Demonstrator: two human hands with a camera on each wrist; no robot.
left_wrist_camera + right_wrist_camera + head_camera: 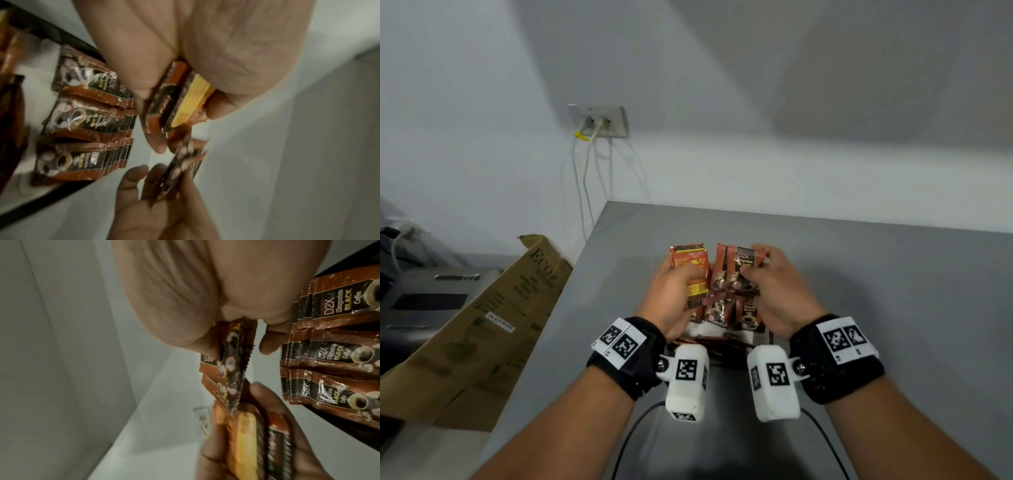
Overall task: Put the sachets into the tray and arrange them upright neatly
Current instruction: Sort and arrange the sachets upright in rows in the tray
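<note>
Brown sachets (726, 310) — upright in tray (61, 193)

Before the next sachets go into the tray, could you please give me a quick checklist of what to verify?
1. Left hand grip on its sachet stack: ok, thumb and fingers curl round it.
2. Right hand grip on its sachets: ok, pinched.
3. Sachets already in the tray upright in rows: ok.
4. Held stacks facing the same way: not ok, the left stack shows its yellow back.
5. Free space in the tray: cannot tell, hands cover it.
</note>
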